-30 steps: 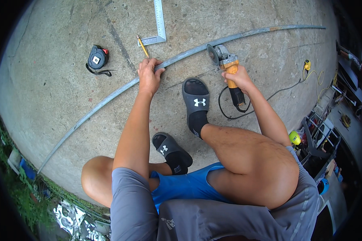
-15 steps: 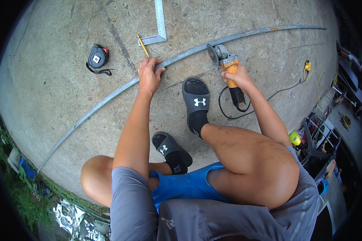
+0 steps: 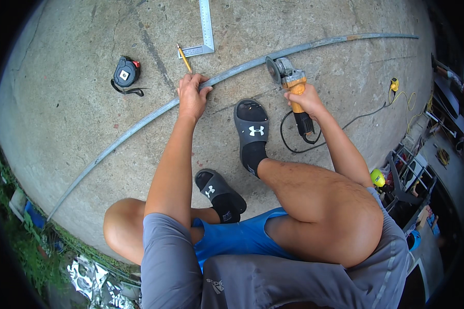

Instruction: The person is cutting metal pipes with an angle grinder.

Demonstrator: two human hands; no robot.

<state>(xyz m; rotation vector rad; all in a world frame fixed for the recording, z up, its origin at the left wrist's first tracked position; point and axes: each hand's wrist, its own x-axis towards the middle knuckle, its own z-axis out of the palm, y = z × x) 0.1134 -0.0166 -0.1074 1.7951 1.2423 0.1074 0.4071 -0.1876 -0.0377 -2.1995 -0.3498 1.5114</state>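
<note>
A long grey metal bar runs across the concrete from lower left to upper right, looking curved in this wide view. My left hand is closed around it left of its middle, fingers on the far side and thumb on the near side. In my right hand is a yellow and black angle grinder, gripped by its body. Its disc is at the bar's near edge; whether it touches cannot be made out. Small bright specks lie over my right sandal. A yellow pencil lies just beyond my left hand.
A metal try square lies past the pencil. A black tape measure sits to the left. The grinder's cord trails right to a yellow connector. Racks and clutter line the right edge; plants border the lower left.
Small bright specks now show over my right sandal. My hands, the grinder and the bar hold nearly the same places.
</note>
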